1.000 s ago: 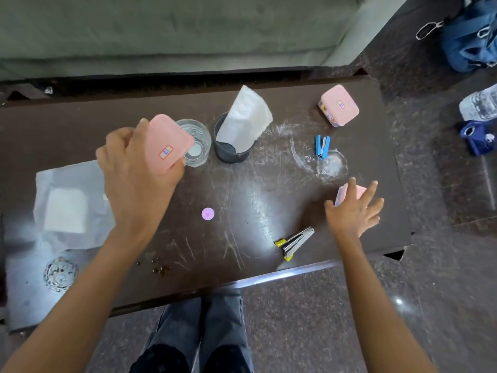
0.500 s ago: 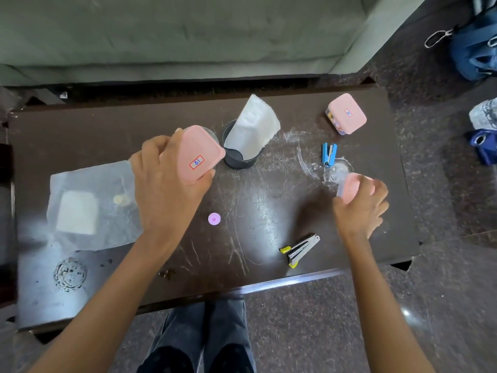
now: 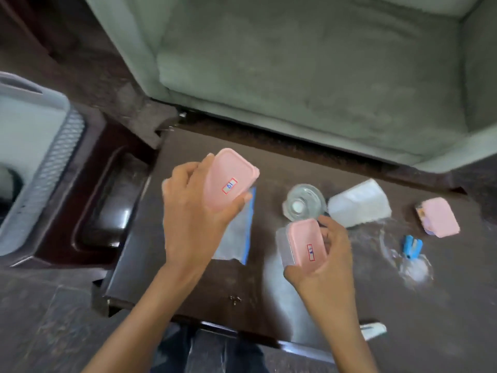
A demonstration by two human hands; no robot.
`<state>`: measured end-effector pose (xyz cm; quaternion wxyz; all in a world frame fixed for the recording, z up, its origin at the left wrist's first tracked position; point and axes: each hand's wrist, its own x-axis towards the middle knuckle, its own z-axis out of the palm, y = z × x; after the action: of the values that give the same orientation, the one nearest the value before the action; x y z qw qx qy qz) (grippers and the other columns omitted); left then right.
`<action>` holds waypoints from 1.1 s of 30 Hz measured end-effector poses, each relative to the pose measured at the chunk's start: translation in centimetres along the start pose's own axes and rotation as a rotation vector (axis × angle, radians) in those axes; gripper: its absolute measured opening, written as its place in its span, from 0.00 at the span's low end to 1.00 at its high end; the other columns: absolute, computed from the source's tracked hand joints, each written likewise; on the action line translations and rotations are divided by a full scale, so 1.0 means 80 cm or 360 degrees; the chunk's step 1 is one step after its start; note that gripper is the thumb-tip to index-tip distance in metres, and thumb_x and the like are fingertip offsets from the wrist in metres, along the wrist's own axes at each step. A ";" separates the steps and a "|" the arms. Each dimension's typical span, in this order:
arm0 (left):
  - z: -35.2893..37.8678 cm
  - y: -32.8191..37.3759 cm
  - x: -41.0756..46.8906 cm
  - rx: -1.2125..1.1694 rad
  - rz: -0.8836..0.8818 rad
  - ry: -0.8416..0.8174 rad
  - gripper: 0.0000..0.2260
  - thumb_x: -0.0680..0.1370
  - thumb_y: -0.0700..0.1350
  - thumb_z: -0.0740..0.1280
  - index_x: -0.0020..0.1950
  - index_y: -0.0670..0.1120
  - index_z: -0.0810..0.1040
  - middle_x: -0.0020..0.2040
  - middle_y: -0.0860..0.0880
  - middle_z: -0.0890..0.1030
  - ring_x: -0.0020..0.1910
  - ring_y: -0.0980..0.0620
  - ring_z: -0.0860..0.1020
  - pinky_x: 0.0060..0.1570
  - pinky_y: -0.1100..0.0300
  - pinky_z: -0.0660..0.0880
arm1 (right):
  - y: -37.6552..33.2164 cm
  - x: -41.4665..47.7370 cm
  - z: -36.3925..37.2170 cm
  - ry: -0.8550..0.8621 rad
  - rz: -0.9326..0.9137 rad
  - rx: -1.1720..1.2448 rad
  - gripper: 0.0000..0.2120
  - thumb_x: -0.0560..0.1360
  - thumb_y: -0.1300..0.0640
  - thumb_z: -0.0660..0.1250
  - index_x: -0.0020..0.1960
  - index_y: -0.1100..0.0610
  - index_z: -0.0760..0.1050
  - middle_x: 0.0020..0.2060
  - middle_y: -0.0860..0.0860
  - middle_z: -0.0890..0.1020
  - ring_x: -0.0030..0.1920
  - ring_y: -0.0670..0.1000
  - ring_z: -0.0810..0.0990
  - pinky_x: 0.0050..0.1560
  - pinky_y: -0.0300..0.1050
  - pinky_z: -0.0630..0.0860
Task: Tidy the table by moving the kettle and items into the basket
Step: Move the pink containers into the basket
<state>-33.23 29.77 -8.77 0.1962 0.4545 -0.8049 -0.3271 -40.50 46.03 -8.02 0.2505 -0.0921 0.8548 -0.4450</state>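
My left hand (image 3: 192, 214) grips a pink-lidded box (image 3: 228, 179) with a small label, held above the left part of the dark table (image 3: 269, 297). My right hand (image 3: 326, 262) holds a second pink-lidded box (image 3: 304, 243) with a clear body, lifted over the table's middle. A third pink-lidded box (image 3: 439, 220) lies on the table at the right. A grey basket (image 3: 57, 168) with a mesh wall stands at the far left on a lower dark stand, with something dark inside it. No kettle can be made out.
On the table are a glass (image 3: 304, 201), a white tissue pack (image 3: 360, 203) in a dark cup, a blue stapler (image 3: 411, 246), a clear zip bag (image 3: 239, 235) and a white smear (image 3: 415, 270). A green sofa (image 3: 309, 65) stands behind.
The view has swung left, bringing the basket into sight. My right hand lifted a pink box off the table's right side and carried it left; my left hand also moved left with its box.
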 end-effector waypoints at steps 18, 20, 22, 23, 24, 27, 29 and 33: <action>-0.191 -0.271 0.253 -0.0208 -0.1112 0.0618 0.24 0.70 0.47 0.73 0.65 0.48 0.73 0.64 0.44 0.70 0.62 0.41 0.68 0.53 0.56 0.65 | -0.164 -0.033 0.241 -0.0305 -0.0316 0.0091 0.40 0.56 0.75 0.74 0.49 0.32 0.70 0.49 0.37 0.76 0.48 0.33 0.74 0.48 0.46 0.74; -0.173 -0.285 0.256 -0.0175 -0.1200 0.0503 0.22 0.70 0.46 0.73 0.64 0.48 0.73 0.65 0.45 0.69 0.60 0.40 0.68 0.51 0.56 0.65 | -0.166 -0.032 0.254 -0.0290 -0.0274 0.0085 0.40 0.57 0.79 0.72 0.50 0.36 0.70 0.49 0.40 0.75 0.46 0.31 0.74 0.44 0.44 0.75; -0.158 -0.299 0.259 -0.0164 -0.1204 0.0418 0.21 0.70 0.45 0.73 0.62 0.48 0.73 0.64 0.44 0.69 0.59 0.39 0.67 0.55 0.51 0.68 | -0.166 -0.029 0.266 -0.0284 -0.0259 0.0075 0.39 0.57 0.80 0.69 0.51 0.39 0.70 0.50 0.41 0.75 0.45 0.30 0.74 0.41 0.40 0.73; -0.153 -0.305 0.261 -0.0181 -0.1199 0.0398 0.21 0.70 0.44 0.73 0.61 0.48 0.73 0.64 0.44 0.68 0.59 0.40 0.66 0.56 0.49 0.69 | -0.168 -0.028 0.272 -0.0295 -0.0257 0.0072 0.38 0.57 0.78 0.69 0.53 0.41 0.70 0.51 0.41 0.75 0.45 0.30 0.74 0.41 0.38 0.71; -0.150 -0.313 0.266 -0.0222 -0.1204 0.0381 0.21 0.70 0.44 0.73 0.62 0.47 0.73 0.65 0.44 0.68 0.59 0.40 0.66 0.57 0.49 0.70 | -0.168 -0.026 0.280 -0.0312 -0.0256 0.0066 0.36 0.56 0.74 0.69 0.54 0.42 0.71 0.52 0.42 0.75 0.48 0.31 0.74 0.42 0.36 0.70; -0.152 -0.321 0.275 -0.0400 -0.1253 0.0343 0.27 0.69 0.45 0.74 0.67 0.48 0.70 0.69 0.47 0.65 0.63 0.43 0.63 0.61 0.51 0.68 | -0.167 -0.020 0.298 -0.0338 -0.0320 0.0004 0.37 0.52 0.64 0.67 0.57 0.37 0.69 0.58 0.42 0.74 0.59 0.42 0.72 0.53 0.40 0.72; -0.154 -0.320 0.280 -0.0471 -0.1209 0.0280 0.30 0.70 0.45 0.72 0.71 0.47 0.67 0.73 0.48 0.61 0.69 0.42 0.59 0.67 0.49 0.64 | -0.170 -0.018 0.313 -0.0339 -0.0371 -0.0027 0.38 0.52 0.62 0.69 0.56 0.33 0.68 0.58 0.37 0.73 0.60 0.45 0.72 0.59 0.51 0.73; -0.156 -0.305 0.279 -0.0757 -0.1138 0.0332 0.29 0.76 0.37 0.61 0.76 0.45 0.59 0.78 0.47 0.54 0.76 0.47 0.52 0.73 0.57 0.50 | -0.185 -0.013 0.334 -0.0300 -0.0425 -0.0159 0.38 0.53 0.57 0.70 0.58 0.31 0.66 0.55 0.33 0.72 0.58 0.49 0.71 0.60 0.60 0.71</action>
<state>-22.29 -2.86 -16.71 0.2501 0.6773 -0.4752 -0.5029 -26.95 18.59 -8.51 0.2634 -0.2587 0.8287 -0.4206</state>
